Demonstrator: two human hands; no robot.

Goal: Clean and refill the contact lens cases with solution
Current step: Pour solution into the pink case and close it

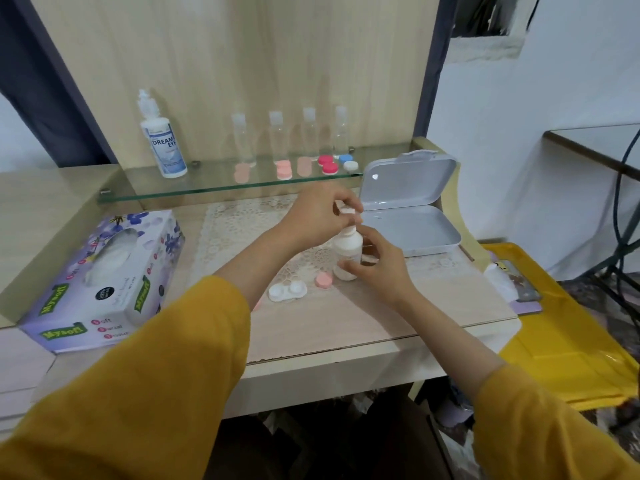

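Right hand [377,268] grips small white bottle [347,254], left hand [320,213] pinches its cap [346,210]; refill likely next, calling for tipping over open lens case [287,292].

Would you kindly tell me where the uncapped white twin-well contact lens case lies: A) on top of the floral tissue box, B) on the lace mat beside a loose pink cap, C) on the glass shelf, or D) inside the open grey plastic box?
B: the uncapped white twin-well contact lens case rests on the cream lace mat, just left of the loose round pink cap.
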